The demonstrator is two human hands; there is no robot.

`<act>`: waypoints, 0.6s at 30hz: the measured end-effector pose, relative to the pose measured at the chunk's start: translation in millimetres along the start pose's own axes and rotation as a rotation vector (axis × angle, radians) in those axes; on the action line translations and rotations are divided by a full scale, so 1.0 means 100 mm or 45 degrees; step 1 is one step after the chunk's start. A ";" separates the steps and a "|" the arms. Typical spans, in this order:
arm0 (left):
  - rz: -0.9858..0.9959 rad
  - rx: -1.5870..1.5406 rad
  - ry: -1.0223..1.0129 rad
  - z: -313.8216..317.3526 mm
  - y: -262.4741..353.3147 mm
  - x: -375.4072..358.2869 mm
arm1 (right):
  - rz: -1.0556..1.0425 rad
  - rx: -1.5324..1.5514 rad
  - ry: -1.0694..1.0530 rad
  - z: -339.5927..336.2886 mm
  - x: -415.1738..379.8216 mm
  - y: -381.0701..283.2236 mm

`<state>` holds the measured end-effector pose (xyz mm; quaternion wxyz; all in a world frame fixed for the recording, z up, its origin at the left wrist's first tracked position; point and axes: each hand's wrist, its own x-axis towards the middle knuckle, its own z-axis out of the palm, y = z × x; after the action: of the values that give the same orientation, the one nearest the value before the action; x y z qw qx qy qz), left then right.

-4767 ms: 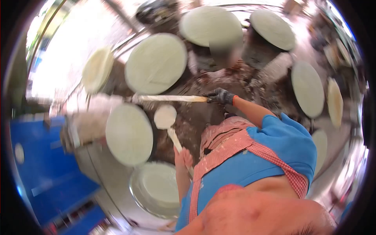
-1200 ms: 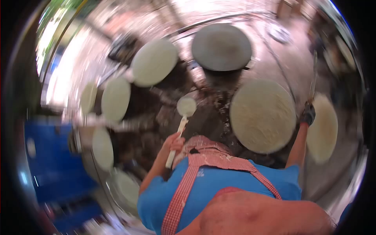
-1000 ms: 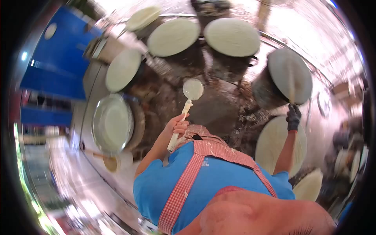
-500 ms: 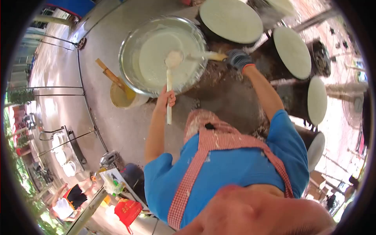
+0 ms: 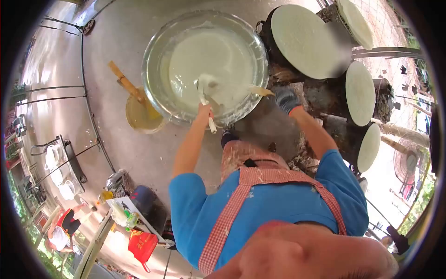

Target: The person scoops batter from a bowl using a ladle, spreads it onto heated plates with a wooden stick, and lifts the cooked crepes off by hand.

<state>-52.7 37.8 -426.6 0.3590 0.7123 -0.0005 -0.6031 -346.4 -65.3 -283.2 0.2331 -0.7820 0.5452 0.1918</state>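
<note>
A wide metal basin (image 5: 153, 88) holds smooth white batter (image 5: 200, 56). My bare left hand (image 5: 204, 111) is closed around the pale handle of a ladle (image 5: 203, 95), whose bowl sits in the batter near the basin's near side. At the right rim, my gloved right hand (image 5: 287, 100) is at the end of a wooden-handled tool (image 5: 261, 90). This tool reaches over the rim toward the batter; its far end is smeared and its kind cannot be made out. The glove is dark with an orange cuff.
Large round pale-topped pots (image 5: 302, 42) stand along the right, the nearest beside the basin. Left of the basin is a bucket (image 5: 139, 118) with a wooden stick (image 5: 123, 81). A small table with a red bag (image 5: 142, 246), a fan (image 5: 405, 160) and another person (image 5: 62, 232) appear farther off.
The view has shifted, and the basin appears larger. The ladle has tilted and its bowl is now lower in the batter. My right hand and the wooden-handled tool have come nearer my body.
</note>
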 end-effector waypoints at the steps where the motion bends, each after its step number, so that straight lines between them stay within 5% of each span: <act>1: -0.135 -0.155 -0.097 0.05 -0.04 0.15 | 0.008 -0.025 0.010 0.20 0.05 0.07; 5: -0.495 -0.565 -0.424 0.22 0.34 -0.06 | 0.081 0.018 -0.066 0.31 -0.46 -0.08; 8: -0.775 -0.979 -0.729 0.20 0.81 -0.98 | -0.002 0.297 0.212 0.22 -0.92 0.01; 10: -0.250 -0.736 -0.691 0.19 1.17 -1.80 | -0.047 0.263 0.309 -0.15 -1.21 -0.05; 13: 0.045 -0.626 -0.595 0.14 1.71 -2.84 | -0.179 0.323 0.681 -0.43 -1.25 -0.07; 15: 0.323 -0.394 -0.751 0.01 1.99 -3.29 | -0.471 0.470 1.168 -0.77 -1.18 -0.04; 18: 0.660 -0.199 -0.691 -0.09 2.38 -4.09 | -0.480 0.444 1.418 -1.45 -1.30 -0.18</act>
<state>-53.1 43.2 46.8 0.5397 0.4734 -0.2298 -0.6572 -365.7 -44.1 -89.6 0.0676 -0.7980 0.4608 -0.3824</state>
